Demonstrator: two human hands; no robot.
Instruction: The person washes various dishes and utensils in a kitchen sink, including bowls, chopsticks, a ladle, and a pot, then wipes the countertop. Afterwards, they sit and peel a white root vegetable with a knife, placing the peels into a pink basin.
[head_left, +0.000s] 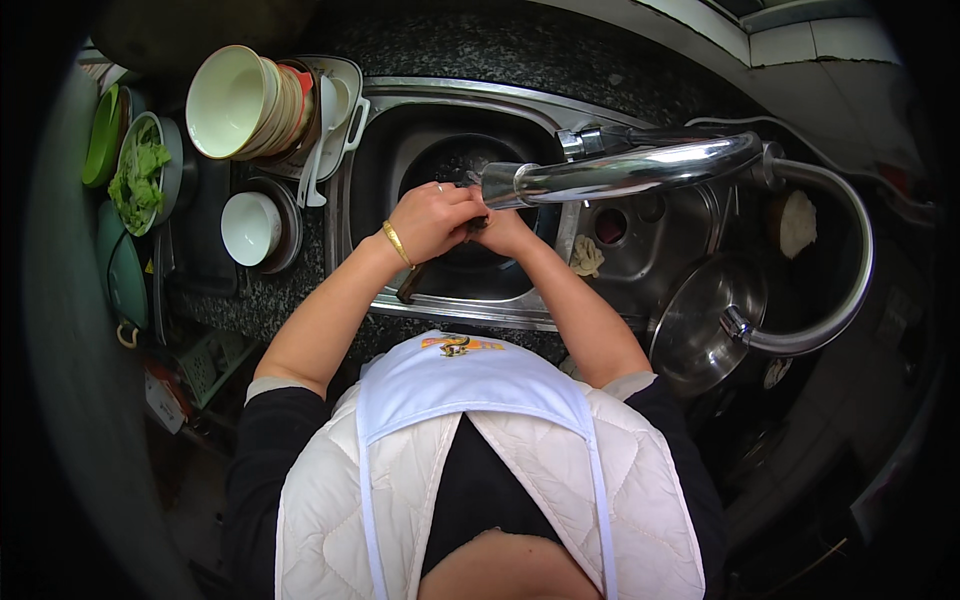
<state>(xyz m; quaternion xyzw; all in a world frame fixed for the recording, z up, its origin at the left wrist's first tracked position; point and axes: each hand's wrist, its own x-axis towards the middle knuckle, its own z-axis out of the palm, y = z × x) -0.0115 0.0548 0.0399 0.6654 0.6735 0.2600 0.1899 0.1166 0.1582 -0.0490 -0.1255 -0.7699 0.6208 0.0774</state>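
Observation:
My left hand (433, 216), with a ring and a gold bracelet on the wrist, meets my right hand (501, 229) over the left basin (379, 142) of a steel sink. Their fingers overlap right by the spout of a chrome faucet (630, 176), which covers part of the right hand. Something small and dark shows between the fingers, but I cannot make out what it is or whether either hand grips it. Below the hands, a dark round pan (435, 161) lies in the basin with some water in it. A brown handle (409, 283) sticks out towards me.
Stacked bowls (229, 101) and a white ladle (319, 142) stand left of the sink, near a small white bowl (251, 229) and leafy greens (142, 180) in a pot. Rightward are a crumpled pale cloth (586, 256), a steel pan (705, 322) and a curved chrome pipe (855, 247).

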